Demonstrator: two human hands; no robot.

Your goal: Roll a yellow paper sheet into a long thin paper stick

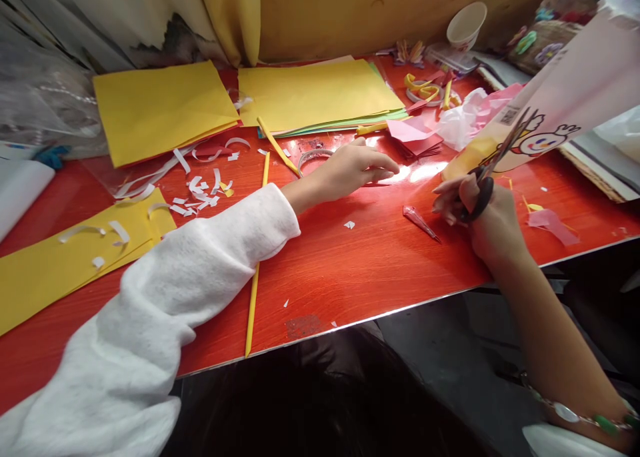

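My right hand grips a pair of scissors by its black handles, with the blades pointing up and away. To the left of that hand a small folded pink-red paper piece lies on the red table. My left hand reaches over the table, fingers stretched to the right and nothing visible in them. Partly hidden behind its wrist is a clear tape roll. Pink paper squares lie just beyond its fingertips. A thin yellow paper stick passes beneath my left sleeve.
Yellow sheets and a stack of coloured paper lie at the back. White paper scraps are scattered on the left, near yellow strips. A large printed cup stands at right, with a small white cup behind.
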